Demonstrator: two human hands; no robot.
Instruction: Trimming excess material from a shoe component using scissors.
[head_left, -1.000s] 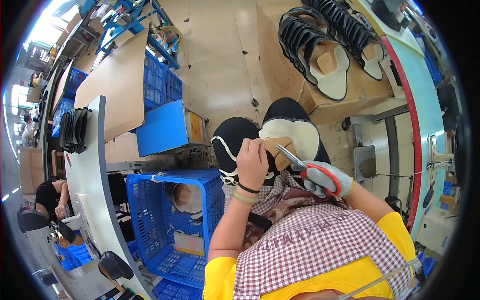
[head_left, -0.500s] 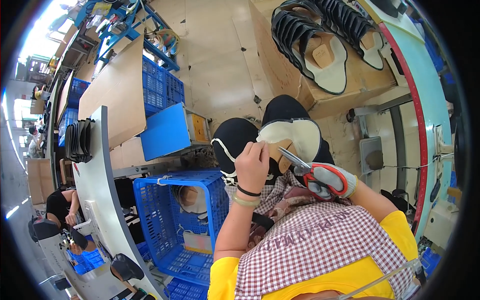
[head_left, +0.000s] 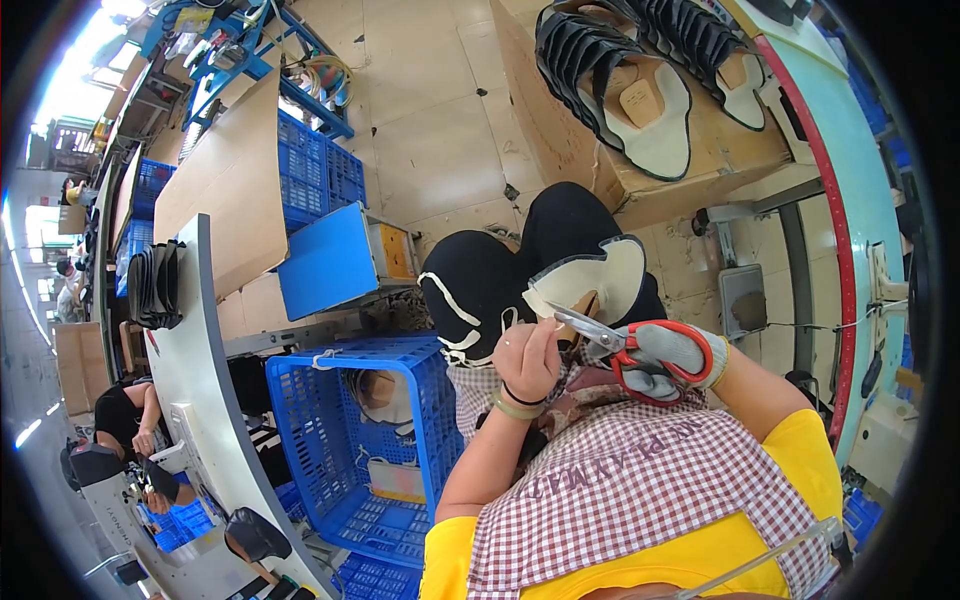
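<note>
My left hand [head_left: 527, 360], bare and with a bangle at the wrist, is closed in a pinch at the near edge of a cream shoe upper [head_left: 622, 272] with a dark rim. The upper lies over my dark-clad knees. Red-handled scissors [head_left: 588, 327] are in my right hand [head_left: 655, 362], which wears a grey-white glove. Their blades point left, the tips close by my left fingertips. Cream trimmed strips [head_left: 450, 300] lie on my left thigh. What exactly sits between my left fingers is hard to see.
A blue crate [head_left: 432, 440] holding shoe pieces stands at my left. Ahead to the right, a cardboard box [head_left: 545, 110] bears rows of stacked uppers [head_left: 585, 75]. A light green table [head_left: 850, 150] runs along the right. At far left, a person [head_left: 125, 410] works by a sewing machine [head_left: 130, 510].
My left hand has come nearer and slightly right. The upper's near part has shifted and folded, while the scissors and right hand have moved only a little.
</note>
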